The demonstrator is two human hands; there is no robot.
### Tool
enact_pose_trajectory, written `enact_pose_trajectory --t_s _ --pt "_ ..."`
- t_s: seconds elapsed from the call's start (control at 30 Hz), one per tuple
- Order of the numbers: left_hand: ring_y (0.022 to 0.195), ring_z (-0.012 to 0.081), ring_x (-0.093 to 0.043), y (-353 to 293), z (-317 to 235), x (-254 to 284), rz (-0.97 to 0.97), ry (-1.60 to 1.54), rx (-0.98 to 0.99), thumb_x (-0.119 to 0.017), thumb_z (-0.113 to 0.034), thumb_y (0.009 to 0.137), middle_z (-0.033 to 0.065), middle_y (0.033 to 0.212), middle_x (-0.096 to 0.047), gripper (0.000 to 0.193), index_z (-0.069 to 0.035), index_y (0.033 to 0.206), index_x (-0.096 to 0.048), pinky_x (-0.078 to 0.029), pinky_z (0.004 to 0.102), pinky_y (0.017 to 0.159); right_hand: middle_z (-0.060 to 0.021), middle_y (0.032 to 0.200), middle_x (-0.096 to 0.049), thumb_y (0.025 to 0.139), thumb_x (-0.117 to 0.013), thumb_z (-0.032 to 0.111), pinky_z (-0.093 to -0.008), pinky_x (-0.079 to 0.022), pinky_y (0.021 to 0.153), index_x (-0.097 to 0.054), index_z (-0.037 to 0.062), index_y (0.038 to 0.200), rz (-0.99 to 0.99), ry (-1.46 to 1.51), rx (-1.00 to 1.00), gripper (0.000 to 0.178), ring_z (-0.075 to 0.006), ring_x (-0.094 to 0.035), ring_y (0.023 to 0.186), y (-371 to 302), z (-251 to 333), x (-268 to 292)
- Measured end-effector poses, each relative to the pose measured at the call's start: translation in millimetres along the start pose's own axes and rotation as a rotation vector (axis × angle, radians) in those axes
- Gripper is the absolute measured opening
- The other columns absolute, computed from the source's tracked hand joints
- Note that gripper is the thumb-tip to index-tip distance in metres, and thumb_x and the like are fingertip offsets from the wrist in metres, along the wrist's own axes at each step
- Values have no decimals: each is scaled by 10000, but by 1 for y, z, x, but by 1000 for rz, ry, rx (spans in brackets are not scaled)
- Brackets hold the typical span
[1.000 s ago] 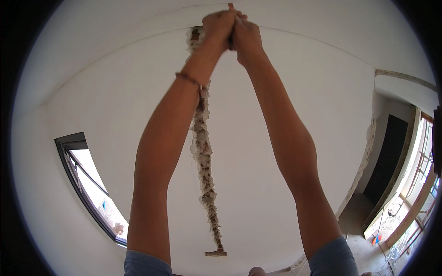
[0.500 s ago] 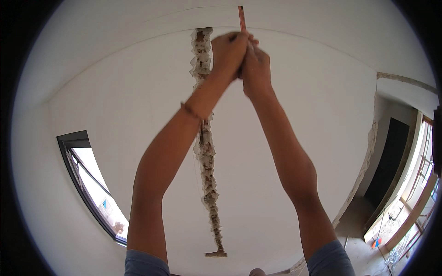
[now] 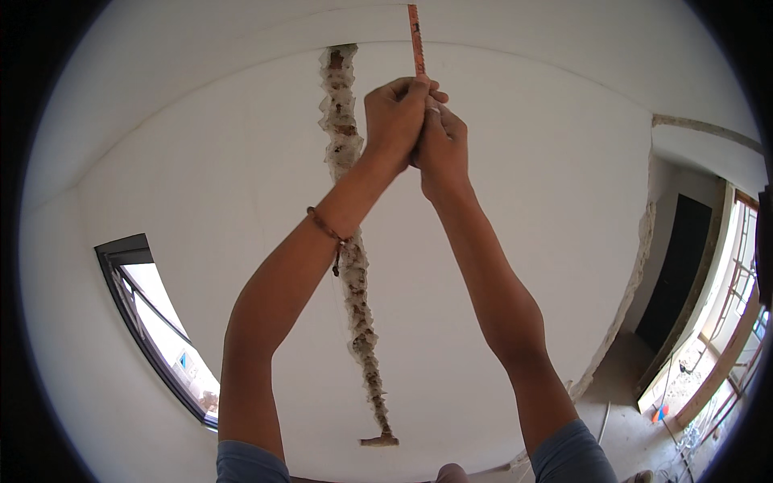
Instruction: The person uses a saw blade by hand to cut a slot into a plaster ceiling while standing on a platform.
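Note:
Both arms reach up in front of a white wall. From my hands a narrow orange-red measuring tape (image 3: 416, 40), with dark marks along it, runs up past the line where wall and ceiling meet. My left hand (image 3: 394, 113) is closed, its thumb and fingertips pinching the tape's lower visible part. Pressed against it, my right hand (image 3: 444, 141) is closed too, the thumb pointing up just under the tape; what lies inside its fingers is hidden. A rough chiselled channel (image 3: 342, 121) in the wall runs downward just left of my hands, partly behind my left forearm.
At its lower end the channel widens into a short horizontal slot (image 3: 378, 441). A dark-framed window (image 3: 121, 251) stands at the left. On the right are a broken wall edge (image 3: 646, 229), a dark door panel (image 3: 675, 270) and a barred opening (image 3: 737, 274), with debris on the floor.
My hands have come down a little, and more of the tape shows above them. The whole view has shifted slightly, moving the channel leftward.

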State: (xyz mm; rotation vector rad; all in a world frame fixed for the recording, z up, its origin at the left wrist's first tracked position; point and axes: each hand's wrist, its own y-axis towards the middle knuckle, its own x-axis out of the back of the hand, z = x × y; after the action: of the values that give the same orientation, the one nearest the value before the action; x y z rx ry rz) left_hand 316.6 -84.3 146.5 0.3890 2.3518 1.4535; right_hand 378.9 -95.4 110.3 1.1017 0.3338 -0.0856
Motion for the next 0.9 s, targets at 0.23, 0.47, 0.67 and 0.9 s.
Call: enact_pose_trajectory --t_s 0.23,0.47,0.67,0.9 --pt "789 183 -615 68 -17 -14 40 -142 -2 -547 -149 892 137 918 -658 214 47 899 -635 -510 298 703 4 644 -480 966 -435 269 -250 -324 427 -557 9 811 74 -126 94 326 -67 -395 504 70 32 -9" --pt "827 197 -615 59 -10 -24 -19 -175 -25 -549 -136 896 148 944 -650 216 66 944 -607 -505 305 759 -1 635 -479 963 -433 274 -252 -321 439 -572 15 786 45 -191 73 344 -74 -387 517 68 30 1" --pt "803 175 -617 -3 2 -22 -26 -10 12 -517 -135 906 150 888 -659 233 77 901 -614 -500 292 744 31 584 -428 989 -369 257 -224 -276 398 -519 60 780 94 -92 -30 324 -45 -346 457 9 16 24" --pt "734 132 -636 -94 35 -21 -27 125 69 -517 -196 925 135 815 -684 301 81 880 -627 -506 267 670 15 600 -434 1002 -352 320 -239 -323 435 -494 57 774 181 -174 -254 376 -67 -379 491 -77 8 75"
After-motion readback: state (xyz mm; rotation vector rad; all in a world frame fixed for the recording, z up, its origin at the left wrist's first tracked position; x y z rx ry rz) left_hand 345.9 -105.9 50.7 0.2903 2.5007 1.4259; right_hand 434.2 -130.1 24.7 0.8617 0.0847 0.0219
